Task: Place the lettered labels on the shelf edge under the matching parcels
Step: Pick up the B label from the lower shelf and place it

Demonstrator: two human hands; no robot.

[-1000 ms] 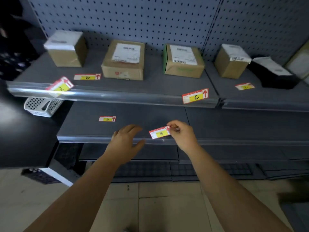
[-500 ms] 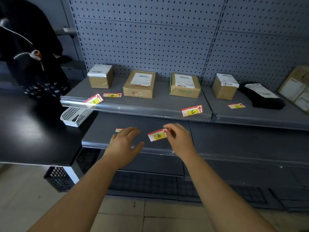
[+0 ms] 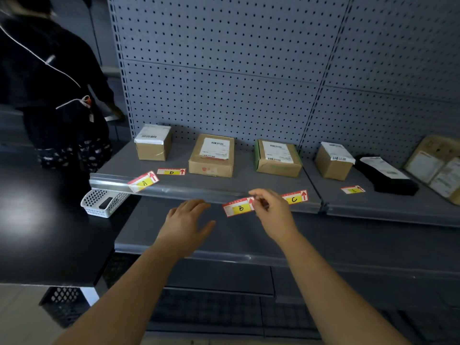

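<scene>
The right hand (image 3: 272,212) pinches the B label (image 3: 239,207) by its right end at the shelf edge (image 3: 199,191), long axis nearly level, arrow up; the left hand (image 3: 185,221) hovers open.

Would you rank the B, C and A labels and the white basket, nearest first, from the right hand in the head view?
1. B label: pinched by right hand.
2. C label: just right, shelf edge.
3. A label: far left.
4. white basket: farthest left.

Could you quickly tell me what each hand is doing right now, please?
Left hand: open, holding nothing.
Right hand: pinching the B label.
</scene>
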